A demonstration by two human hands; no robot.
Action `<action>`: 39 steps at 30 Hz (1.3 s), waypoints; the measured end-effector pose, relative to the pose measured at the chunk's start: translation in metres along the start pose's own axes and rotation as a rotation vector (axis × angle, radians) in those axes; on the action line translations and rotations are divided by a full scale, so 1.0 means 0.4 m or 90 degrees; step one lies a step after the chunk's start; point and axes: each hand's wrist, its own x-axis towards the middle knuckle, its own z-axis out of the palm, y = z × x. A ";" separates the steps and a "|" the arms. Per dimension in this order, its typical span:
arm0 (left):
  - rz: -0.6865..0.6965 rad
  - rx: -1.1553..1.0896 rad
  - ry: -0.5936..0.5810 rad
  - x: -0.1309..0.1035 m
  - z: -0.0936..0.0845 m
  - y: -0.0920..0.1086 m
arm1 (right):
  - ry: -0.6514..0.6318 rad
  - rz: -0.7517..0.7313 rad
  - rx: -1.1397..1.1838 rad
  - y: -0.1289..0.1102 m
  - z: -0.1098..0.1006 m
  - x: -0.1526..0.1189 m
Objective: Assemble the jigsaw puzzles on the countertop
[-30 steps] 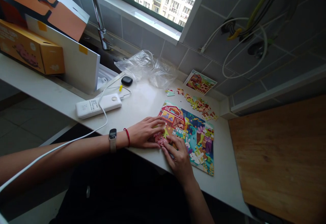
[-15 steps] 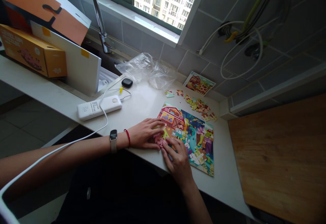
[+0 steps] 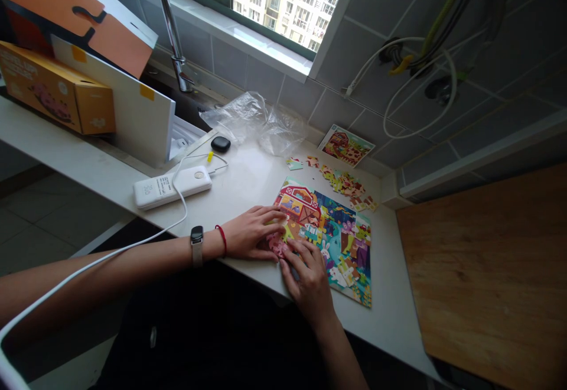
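Note:
A colourful jigsaw puzzle (image 3: 336, 218) with a red barn and a blue night scene lies on the white counter. My left hand (image 3: 254, 233) rests at its left edge, fingers spread and lying over the picture. At the lower left corner, my right hand (image 3: 308, 278) has its fingers bent, with thumb and index tips at a pink puzzle piece (image 3: 278, 244). Part of that piece is hidden by the fingers. On the right half of the puzzle, several pieces, among them white and brown ones (image 3: 345, 272), lie askew on top.
Loose puzzle pieces (image 3: 343, 182) lie behind the puzzle, below a picture card (image 3: 346, 145) leaning on the wall. Clear plastic wrap (image 3: 261, 123), a black case (image 3: 220, 144) and a cabled white power bank (image 3: 172, 188) are to the left. Boxes (image 3: 95, 106) stand by the tap; a wooden board (image 3: 487, 266) lies right.
My right hand has shifted very slightly to the left at the pink piece. My left hand stays almost in place.

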 end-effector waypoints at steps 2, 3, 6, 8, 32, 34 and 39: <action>0.001 0.005 -0.005 0.000 0.001 -0.001 | -0.005 0.005 -0.005 -0.001 0.000 0.000; 0.002 0.008 -0.006 0.000 0.001 -0.001 | -0.007 0.006 -0.006 -0.001 0.000 0.000; 0.004 0.011 -0.001 0.000 0.002 -0.001 | -0.010 0.005 -0.010 0.000 0.000 0.001; 0.004 0.007 0.004 0.000 0.001 0.000 | -0.011 0.004 -0.010 0.001 0.001 0.000; 0.007 0.032 -0.001 0.000 0.002 -0.001 | 0.051 0.035 -0.043 -0.004 -0.014 -0.025; 0.006 0.032 -0.003 0.000 0.002 -0.001 | 0.052 0.033 -0.044 -0.004 -0.013 -0.025; 0.004 0.034 -0.002 -0.002 0.005 -0.003 | 0.058 0.029 -0.047 -0.005 -0.012 -0.023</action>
